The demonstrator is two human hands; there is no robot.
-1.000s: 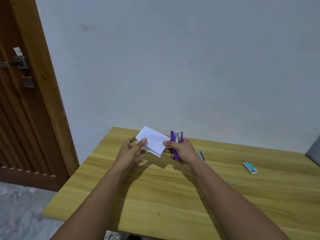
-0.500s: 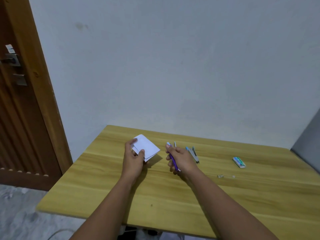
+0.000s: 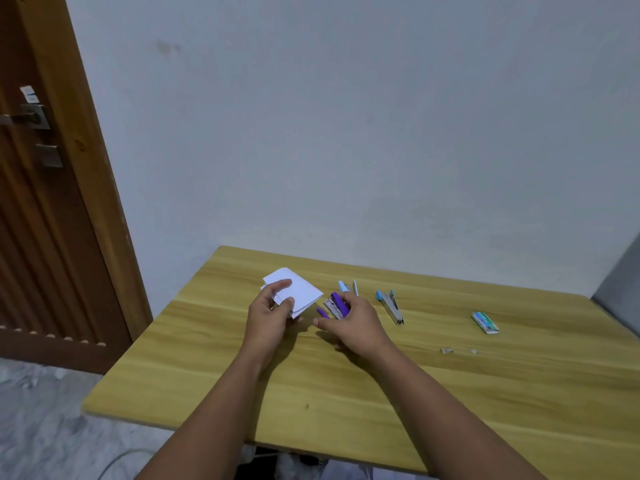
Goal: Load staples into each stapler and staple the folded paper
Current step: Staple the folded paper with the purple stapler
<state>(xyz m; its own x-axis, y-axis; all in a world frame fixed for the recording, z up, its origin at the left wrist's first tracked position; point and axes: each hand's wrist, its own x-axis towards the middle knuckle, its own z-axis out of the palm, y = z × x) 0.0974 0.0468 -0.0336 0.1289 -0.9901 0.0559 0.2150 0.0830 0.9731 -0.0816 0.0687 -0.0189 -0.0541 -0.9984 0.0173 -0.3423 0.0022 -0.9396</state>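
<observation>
My left hand (image 3: 270,317) grips a folded white paper (image 3: 302,289) by its near edge, just above the wooden table (image 3: 346,393). To the right of it, my right hand (image 3: 356,325) closes its fingers over a purple stapler (image 3: 335,304) that lies low against the tabletop, its metal part showing. A light blue stapler (image 3: 346,287) lies just behind the purple one. Further right, a blue and metal stapler (image 3: 391,306) lies open on the table. A green and white staple box (image 3: 485,322) sits at the far right.
A few loose staple pieces (image 3: 446,350) lie in front of the staple box. The table stands against a pale wall, and a brown door (image 3: 45,202) is on the left. The table's left edge drops to a marbled floor.
My right hand has lowered the purple stapler from beside the paper down to the tabletop. My left hand has drawn the paper slightly left. The light blue stapler now shows behind my fingers.
</observation>
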